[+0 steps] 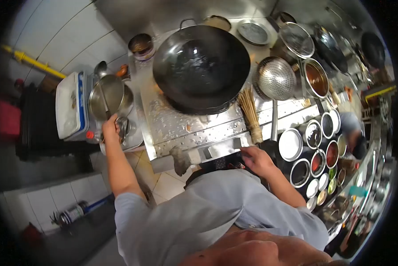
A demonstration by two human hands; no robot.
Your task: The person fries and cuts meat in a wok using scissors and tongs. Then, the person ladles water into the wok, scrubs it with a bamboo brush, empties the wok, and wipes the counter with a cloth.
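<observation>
At the left, my left hand [111,127] is closed around the handle of a ladle [104,98]. The handle slants across a steel basin [116,91], and a dark round scoop shows just past the far rim. My right hand [257,161] is at the front edge of the steel stove [163,128], fingers stretched out and slightly bent. Whether its fingertips touch anything there is hard to see. A large dark wok [202,66] sits on the stove between my hands, with a glossy, wet-looking bottom. Nearest my right hand lies a bamboo brush [250,115].
A perforated strainer [276,79] rests right of the wok, near a pot of brown liquid [316,79]. Several seasoning containers [291,144] crowd the right side. A white tub [70,106] stands at the left; a grey rag [180,160] hangs on the stove's front edge.
</observation>
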